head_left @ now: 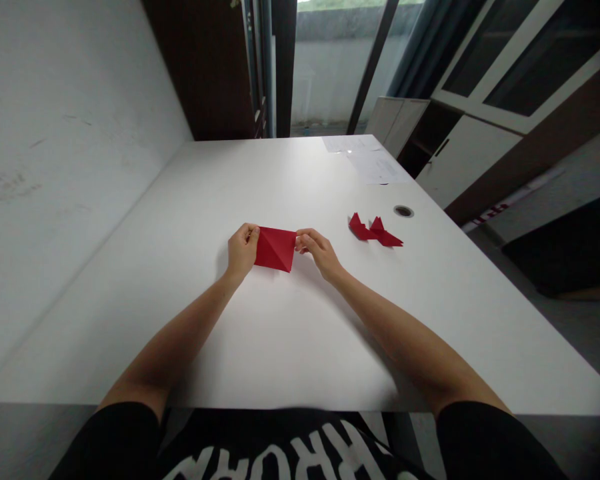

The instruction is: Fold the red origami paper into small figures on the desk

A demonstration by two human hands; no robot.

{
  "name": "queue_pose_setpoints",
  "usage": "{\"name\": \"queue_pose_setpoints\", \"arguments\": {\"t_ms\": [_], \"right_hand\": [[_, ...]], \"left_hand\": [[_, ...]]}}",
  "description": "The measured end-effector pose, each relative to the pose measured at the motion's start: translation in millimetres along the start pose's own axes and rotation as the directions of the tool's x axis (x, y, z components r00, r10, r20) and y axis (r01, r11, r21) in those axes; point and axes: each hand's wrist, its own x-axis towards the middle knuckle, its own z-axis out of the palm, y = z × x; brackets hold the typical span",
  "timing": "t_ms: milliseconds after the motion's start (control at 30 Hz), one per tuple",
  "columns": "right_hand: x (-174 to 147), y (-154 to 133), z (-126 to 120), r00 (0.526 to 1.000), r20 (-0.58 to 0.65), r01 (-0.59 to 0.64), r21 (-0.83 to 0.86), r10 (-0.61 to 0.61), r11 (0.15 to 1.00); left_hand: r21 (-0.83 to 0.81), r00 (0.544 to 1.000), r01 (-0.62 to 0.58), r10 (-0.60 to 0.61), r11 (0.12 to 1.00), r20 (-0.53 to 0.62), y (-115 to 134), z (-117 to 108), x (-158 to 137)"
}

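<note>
A red sheet of folded paper [276, 249], roughly square with a diagonal crease, is held up just above the white table. My left hand [243, 248] pinches its left edge, thumb on top. At the upper right corner of the paper is my right hand [319, 251], its fingertips closed at the edge; part of the fingers is hidden. To the right of my right hand, two red folded paper figures [376, 232] with pointed tips sit close together on the table.
The white table [220, 180] runs along a wall [80, 133] on the left. White printed sheets [375, 167] lie at its far right, near a round cable hole [403, 211]. Cabinets [480, 147] stand beyond the right edge.
</note>
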Motion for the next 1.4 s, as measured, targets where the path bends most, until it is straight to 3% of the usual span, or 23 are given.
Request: {"name": "queue_pose_setpoints", "arguments": {"t_ms": [133,233,367,533,667,900,1067,1167,1233,1333,1400], "right_hand": [[-4,-1,10,0.999,0.002,-0.052,-0.099,0.053,0.994],[-4,3,10,0.994,-0.094,-0.069,-0.135,0.057,0.988],[-2,4,4,0.994,-0.105,-0.048,-0.225,0.024,0.973],[-5,-2,7,0.999,-0.034,0.011,-0.358,-0.025,0.934],[-6,-5,7,0.996,-0.074,0.02,-0.388,-0.053,0.922],[-1,5,-2,0.995,-0.101,-0.013,-0.312,-0.019,0.95],[3,11,-9,0.99,-0.138,-0.021,-0.365,-0.031,0.931],[7,22,-19,0.994,-0.103,-0.031,-0.522,-0.027,0.852],[9,31,-26,0.998,-0.065,-0.024,-0.655,-0.025,0.755],[14,42,-33,0.997,-0.065,-0.028,-0.788,-0.037,0.615],[17,46,-34,0.997,-0.033,0.007,-0.853,-0.066,0.523]], "left_hand": [[-0.049,0.999,-0.001,0.003,0.999,0.049,1,7,-6],[-0.125,0.98,0.059,-0.033,0.99,0.194,0,11,-8],[-0.031,0.896,0.061,-0.041,0.998,0.442,2,10,-8],[0.079,0.823,-0.104,0.041,0.991,0.566,13,7,-13],[0.097,0.829,-0.134,0.057,0.986,0.556,16,7,-13],[-0.038,0.924,0.063,-0.044,0.997,0.38,5,6,-7],[-0.03,0.922,0.085,-0.067,0.996,0.381,-7,10,-6],[0.104,0.913,0.012,-0.053,0.995,0.404,-16,12,-10],[0.26,0.912,-0.086,-0.029,0.962,0.409,-19,13,-14],[0.434,0.901,-0.28,0.078,0.856,0.426,-20,15,-23],[0.474,0.864,-0.404,0.156,0.783,0.478,-20,14,-28]]}}
